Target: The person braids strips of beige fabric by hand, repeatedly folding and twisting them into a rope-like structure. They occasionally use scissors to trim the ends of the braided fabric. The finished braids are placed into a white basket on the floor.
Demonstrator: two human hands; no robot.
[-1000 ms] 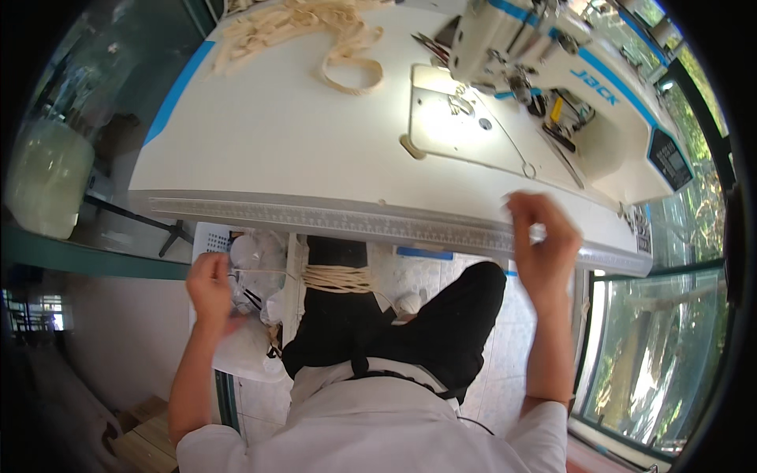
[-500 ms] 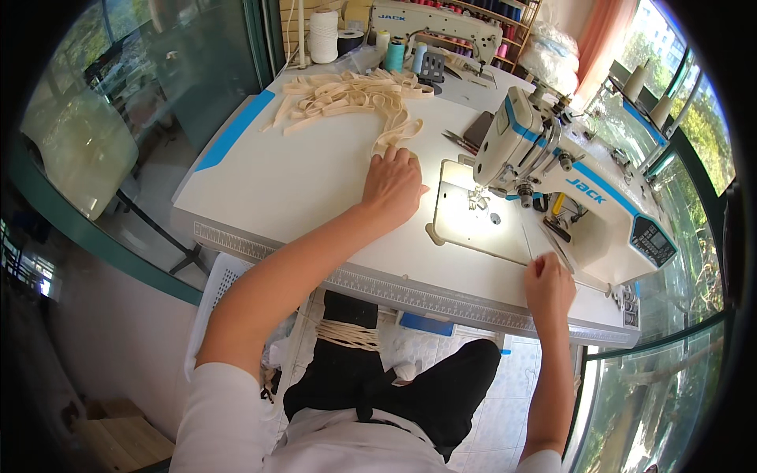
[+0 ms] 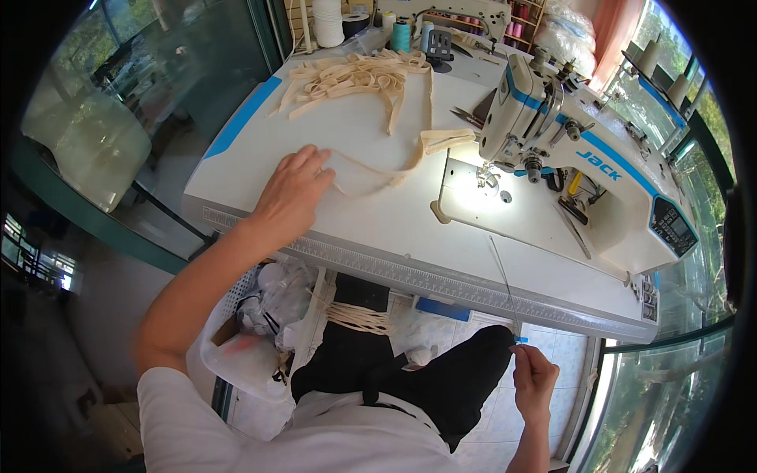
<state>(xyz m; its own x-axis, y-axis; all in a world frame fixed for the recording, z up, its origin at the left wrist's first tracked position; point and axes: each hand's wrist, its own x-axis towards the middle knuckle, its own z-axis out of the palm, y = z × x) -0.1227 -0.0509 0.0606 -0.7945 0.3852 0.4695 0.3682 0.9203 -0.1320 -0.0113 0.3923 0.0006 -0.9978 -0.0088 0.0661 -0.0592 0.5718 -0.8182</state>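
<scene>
My left hand (image 3: 293,193) is over the left part of the white sewing table, its fingers closed on a cream fabric strip (image 3: 408,167). From my fingertips the strip curves right in a slack, slightly blurred loop. A folded part of it lies beside the needle plate (image 3: 465,206) of the sewing machine (image 3: 583,150). Below the table's front edge, by my knee, my right hand (image 3: 535,382) pinches a thin, doubled, wire-like strand (image 3: 505,276). It slants up across the ruler edge onto the tabletop; its exact kind is unclear.
A tangled heap of cream strips (image 3: 347,79) lies at the back left. Dark scissors (image 3: 467,117) rest behind the machine's needle, and tweezers (image 3: 574,229) lie under its arm. Thread cones (image 3: 328,24) stand at the back. Below the table, a white basket (image 3: 248,366) holds plastic bags.
My left hand has moved left and toward me, drawing the strip away from the heap. My right hand has dropped from the tabletop to below its edge, with the thin strand trailing up.
</scene>
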